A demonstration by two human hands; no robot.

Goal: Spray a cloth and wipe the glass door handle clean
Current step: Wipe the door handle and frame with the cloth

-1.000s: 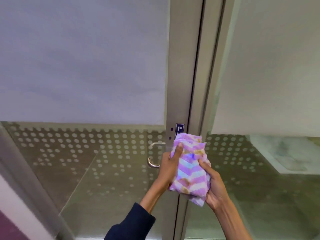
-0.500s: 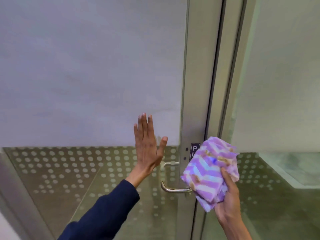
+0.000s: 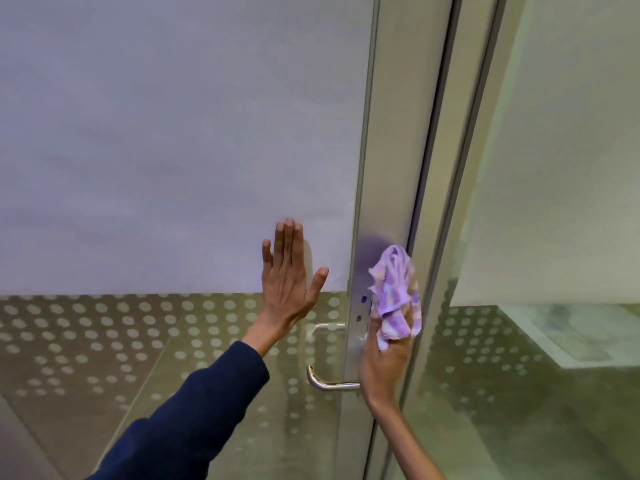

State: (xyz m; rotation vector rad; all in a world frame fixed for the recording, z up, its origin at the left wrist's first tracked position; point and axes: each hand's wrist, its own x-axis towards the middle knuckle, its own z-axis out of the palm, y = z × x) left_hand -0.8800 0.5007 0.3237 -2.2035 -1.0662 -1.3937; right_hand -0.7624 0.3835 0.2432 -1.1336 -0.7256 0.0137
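The left hand [image 3: 289, 277] is open and flat on the glass door [image 3: 173, 150], holding nothing, probably to keep the door from swinging. The right hand [image 3: 384, 362] squeezes the purple cloth [image 3: 396, 296] against the metal door frame [image 3: 391, 168], just above the silver handle [image 3: 329, 384] (not wiped right now). The glass is frosted up high, with dots lower down.

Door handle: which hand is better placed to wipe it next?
Right. The right hand holds the purple cloth against the door frame, just above the door handle. The left hand is flat on the glass, empty.
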